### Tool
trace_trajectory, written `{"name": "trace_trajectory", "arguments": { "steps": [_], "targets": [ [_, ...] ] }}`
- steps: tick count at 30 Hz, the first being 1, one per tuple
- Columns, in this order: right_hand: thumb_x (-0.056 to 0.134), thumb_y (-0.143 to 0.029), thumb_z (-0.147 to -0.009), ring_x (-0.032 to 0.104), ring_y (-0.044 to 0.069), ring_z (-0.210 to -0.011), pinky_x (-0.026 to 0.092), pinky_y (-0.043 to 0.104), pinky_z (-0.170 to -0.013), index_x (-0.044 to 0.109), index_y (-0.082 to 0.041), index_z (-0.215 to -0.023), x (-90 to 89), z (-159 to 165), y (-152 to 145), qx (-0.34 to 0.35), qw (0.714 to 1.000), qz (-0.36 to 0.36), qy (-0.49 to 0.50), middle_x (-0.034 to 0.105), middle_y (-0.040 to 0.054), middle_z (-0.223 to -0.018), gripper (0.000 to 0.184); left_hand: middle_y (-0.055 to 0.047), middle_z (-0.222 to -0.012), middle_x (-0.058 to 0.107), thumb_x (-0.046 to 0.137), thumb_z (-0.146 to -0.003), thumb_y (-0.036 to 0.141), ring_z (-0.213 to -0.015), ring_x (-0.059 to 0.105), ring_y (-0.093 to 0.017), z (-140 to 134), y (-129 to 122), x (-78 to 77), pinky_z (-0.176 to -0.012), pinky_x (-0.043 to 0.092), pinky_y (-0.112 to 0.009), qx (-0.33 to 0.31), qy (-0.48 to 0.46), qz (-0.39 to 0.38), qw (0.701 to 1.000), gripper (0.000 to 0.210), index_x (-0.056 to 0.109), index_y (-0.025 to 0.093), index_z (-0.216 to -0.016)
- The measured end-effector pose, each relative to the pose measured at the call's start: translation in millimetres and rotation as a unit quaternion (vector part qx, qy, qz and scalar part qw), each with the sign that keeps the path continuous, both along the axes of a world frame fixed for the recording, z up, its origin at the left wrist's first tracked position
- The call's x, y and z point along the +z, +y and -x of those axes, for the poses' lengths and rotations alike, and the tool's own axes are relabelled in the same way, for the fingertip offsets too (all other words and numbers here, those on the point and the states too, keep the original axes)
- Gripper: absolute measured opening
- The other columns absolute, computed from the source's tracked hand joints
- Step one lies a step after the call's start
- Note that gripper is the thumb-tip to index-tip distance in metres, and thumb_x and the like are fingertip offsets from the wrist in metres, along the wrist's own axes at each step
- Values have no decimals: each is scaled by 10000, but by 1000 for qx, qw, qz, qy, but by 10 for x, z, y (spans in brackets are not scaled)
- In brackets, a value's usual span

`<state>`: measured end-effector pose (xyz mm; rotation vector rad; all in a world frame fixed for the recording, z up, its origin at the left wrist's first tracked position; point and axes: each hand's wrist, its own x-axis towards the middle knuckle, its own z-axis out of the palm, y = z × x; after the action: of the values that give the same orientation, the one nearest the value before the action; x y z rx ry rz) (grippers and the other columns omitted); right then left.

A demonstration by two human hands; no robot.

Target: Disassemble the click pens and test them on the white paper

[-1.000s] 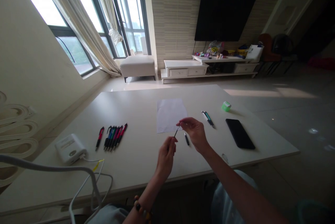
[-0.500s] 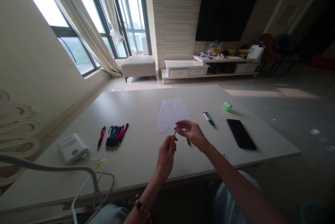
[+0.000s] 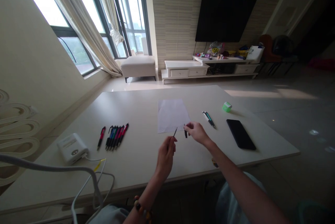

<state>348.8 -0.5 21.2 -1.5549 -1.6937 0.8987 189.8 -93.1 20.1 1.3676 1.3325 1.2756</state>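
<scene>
My left hand [image 3: 166,152] is closed around a thin dark pen refill [image 3: 175,132], which points up and to the right. Just right of it, my right hand [image 3: 197,132] pinches a short black pen part [image 3: 185,133] by its upper end. The two hands are apart, over the near edge of a white sheet of paper [image 3: 173,114] with faint marks along its bottom. Right of the sheet lie two pens [image 3: 209,119], one white and one teal. A row of several colored pens [image 3: 116,136] and a single red pen [image 3: 101,137] lie to the left.
On the white table [image 3: 136,168], a black phone [image 3: 240,134] and a small green container [image 3: 226,106] are at the right. A white boxy device [image 3: 73,148] with a cable [image 3: 104,173] stands at the left. Beyond the table are a stool [image 3: 138,66] and a TV cabinet [image 3: 185,68].
My right hand has moved right, away from the refill's tip, and has taken hold of the black pen part that was on the table. My left hand has stayed nearly still.
</scene>
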Motion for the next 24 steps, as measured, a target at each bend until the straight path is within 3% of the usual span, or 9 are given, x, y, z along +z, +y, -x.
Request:
{"name": "trace_trajectory", "arguments": {
  "steps": [2, 4, 6, 11, 18, 24],
  "targets": [
    [495, -423, -823, 617, 153, -630, 446, 244, -523, 583, -159, -885, 143, 7, -50, 4, 987, -49, 152, 681, 75, -813, 285, 58, -574, 393, 359, -888, 454, -521, 374, -92, -6, 6, -32, -519, 301, -204, -3, 6, 1, 1000, 301, 502, 197, -824],
    [532, -430, -814, 610, 144, -627, 447, 239, -497, 563, -161, -920, 273, 24, -129, 0, 945, -99, 312, 676, 80, -857, 291, 57, -575, 393, 358, -890, 453, -524, 378, -93, -16, 10, -54, -522, 300, -206, -7, 12, 3, 1000, 300, 502, 197, -824],
    [586, -406, -791, 602, 139, -624, 450, 239, -488, 571, -170, -899, 371, 54, -221, 1, 914, -120, 388, 674, 72, -856, 259, 56, -576, 395, 355, -890, 454, -525, 381, -94, -27, 11, -66, -524, 301, -208, -11, 18, 4, 1000, 303, 504, 197, -828],
    [602, -362, -795, 597, 135, -617, 452, 240, -471, 584, -174, -868, 464, 132, -352, 17, 906, -129, 402, 672, 62, -830, 203, 53, -578, 396, 353, -888, 454, -534, 385, -98, -47, 10, -67, -530, 305, -209, -21, 30, 3, 999, 305, 508, 199, -825],
    [608, -396, -780, 593, 138, -588, 459, 246, -457, 581, -167, -862, 415, 191, -371, 41, 923, -101, 370, 676, 59, -800, 244, 53, -572, 398, 358, -881, 453, -527, 380, -97, -68, 15, -30, -519, 308, -204, -21, 27, 3, 999, 309, 515, 193, -819],
    [618, -418, -756, 621, 160, -622, 496, 271, -514, 585, -164, -820, 351, 259, -454, 100, 946, -59, 302, 650, 38, -718, 264, 51, -587, 433, 384, -874, 438, -529, 415, -104, -41, 16, -8, -521, 332, -210, -12, 36, -12, 999, 332, 542, 182, -1015]
  ]
}}
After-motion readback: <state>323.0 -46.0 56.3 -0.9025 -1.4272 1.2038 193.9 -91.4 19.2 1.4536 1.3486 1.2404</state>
